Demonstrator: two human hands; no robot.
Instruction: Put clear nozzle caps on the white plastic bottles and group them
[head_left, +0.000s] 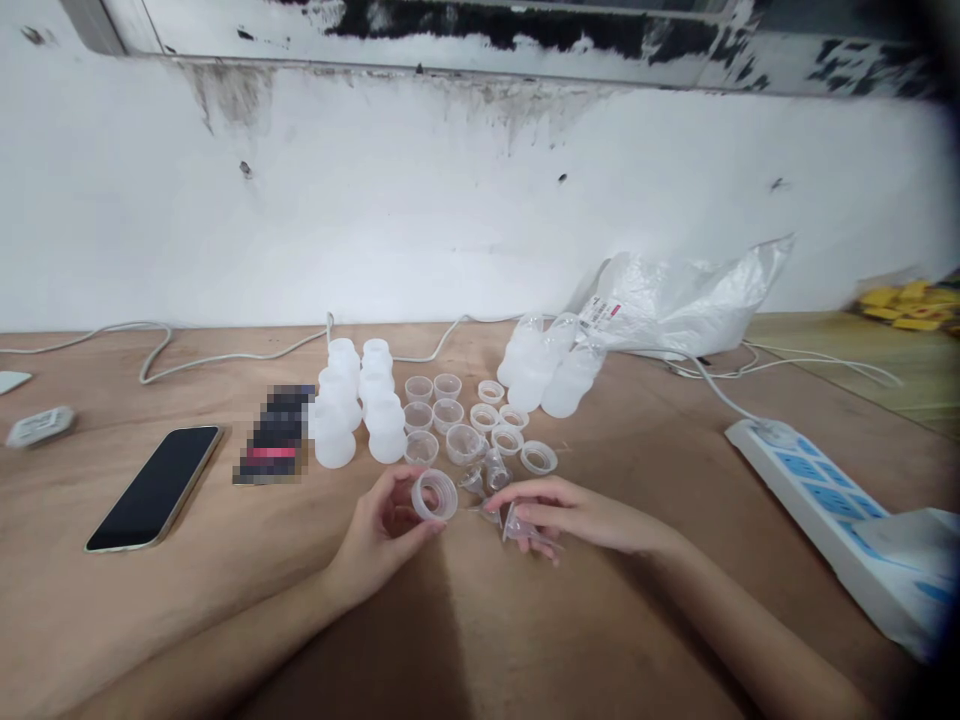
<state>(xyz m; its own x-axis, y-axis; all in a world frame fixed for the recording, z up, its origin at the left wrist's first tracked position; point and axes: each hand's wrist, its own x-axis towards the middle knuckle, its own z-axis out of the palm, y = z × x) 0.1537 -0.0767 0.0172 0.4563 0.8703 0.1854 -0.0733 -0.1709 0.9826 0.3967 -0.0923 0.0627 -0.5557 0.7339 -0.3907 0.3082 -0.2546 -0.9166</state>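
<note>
My left hand (371, 532) grips a translucent screw ring (451, 492) between thumb and fingers, its opening tilted toward me. To the right, my right hand (574, 512) holds a clear bottle nipple (516, 523) in its fingers, wide flange facing left and tip pointing right. Several more clear nipples (496, 470) lie just beyond that hand. Behind them are loose screw rings (538, 470) and two columns of clear dome caps (465, 447). White bottles (334, 448) stand in two rows behind my left hand. Further back on the right, several bottles (564, 393) have clear domed tops.
A phone (155, 490) and a pixelated dark item (274, 435) lie left, near a small white device (41, 426). A plastic bag (675, 300) rests by the wall. A power strip (825, 510) sits right, with a white cable (247, 356) along the back. Yellow items (911, 303) lie far right.
</note>
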